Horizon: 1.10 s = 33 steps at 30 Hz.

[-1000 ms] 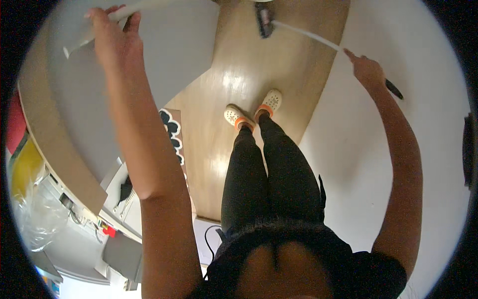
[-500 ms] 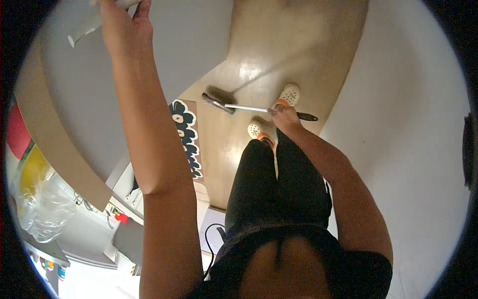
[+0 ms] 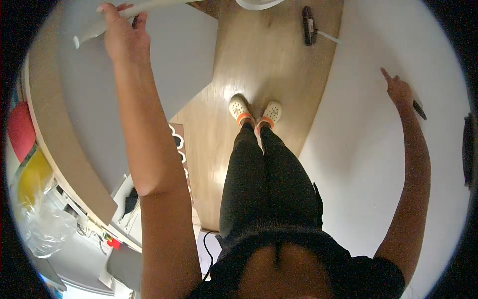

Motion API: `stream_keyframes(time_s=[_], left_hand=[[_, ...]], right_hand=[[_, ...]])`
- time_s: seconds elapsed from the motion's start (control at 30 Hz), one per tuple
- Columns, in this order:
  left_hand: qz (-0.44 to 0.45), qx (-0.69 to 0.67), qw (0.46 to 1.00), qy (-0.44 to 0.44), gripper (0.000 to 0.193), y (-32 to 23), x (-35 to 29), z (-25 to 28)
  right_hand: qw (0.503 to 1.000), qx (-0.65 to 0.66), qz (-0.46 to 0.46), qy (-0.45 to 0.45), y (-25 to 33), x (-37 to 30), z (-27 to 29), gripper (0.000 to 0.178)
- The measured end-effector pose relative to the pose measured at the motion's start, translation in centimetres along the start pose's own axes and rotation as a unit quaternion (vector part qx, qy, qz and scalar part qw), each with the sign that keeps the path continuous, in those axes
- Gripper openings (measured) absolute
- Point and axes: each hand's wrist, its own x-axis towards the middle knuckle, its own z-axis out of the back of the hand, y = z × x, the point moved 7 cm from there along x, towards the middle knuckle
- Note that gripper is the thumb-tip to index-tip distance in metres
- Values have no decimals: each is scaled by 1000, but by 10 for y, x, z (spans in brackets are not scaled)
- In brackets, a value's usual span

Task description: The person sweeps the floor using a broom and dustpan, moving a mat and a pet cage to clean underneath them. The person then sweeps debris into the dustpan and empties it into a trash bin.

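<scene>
At the upper left my left hand (image 3: 128,37) is closed around a long pale tube-like handle (image 3: 169,4). That handle runs out past the top edge, so its other end is hidden. Against the white wall on the right, my right hand (image 3: 399,90) is curled at the broom's handle, with the index finger stretched out. The black end of the handle (image 3: 419,110) shows just behind the wrist. The dark bristle head of the broom (image 3: 308,26) is by the foot of the wall; most of its white shaft blends into the wall.
A grey curved-edge table (image 3: 174,55) fills the left side, with a plastic bag (image 3: 50,224) and red cushion-like thing (image 3: 22,130) beyond it. A white curved rim (image 3: 260,5) shows at the top. Below are my cream clogs (image 3: 239,105) on the wooden floor (image 3: 209,149).
My right hand has swung out to the right with the broom, from above the floor to the wall. The broom head has gone farther up and right. My feet have come side by side.
</scene>
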Motion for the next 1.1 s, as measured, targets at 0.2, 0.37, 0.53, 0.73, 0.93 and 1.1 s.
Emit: stream_keyframes(time_s=[0.2, 0.37, 0.53, 0.73, 0.93, 1.1], left_hand=[[-20, -6, 1000, -4, 42, -1, 30, -31], [-13, -16, 1000, 23, 46, -14, 49, -74], [0, -49, 998, 40, 32, -20, 81, -101], [31, -61, 997, 19, 39, -10, 108, -118], [45, -48, 998, 22, 43, -20, 148, -133], [41, -48, 998, 24, 45, -30, 161, -161]], right_hand=[[988, 127, 34, 83, 61, -3, 52, 55], [957, 236, 129, 108, 206, 32, 101, 49], [969, 217, 98, 65, 179, 79, 78, 46], [976, 208, -27, 53, 88, 128, 97, 46], [970, 198, -105, 91, 12, 104, 80, 49], [951, 271, -64, 137, 45, 124, 120, 53]])
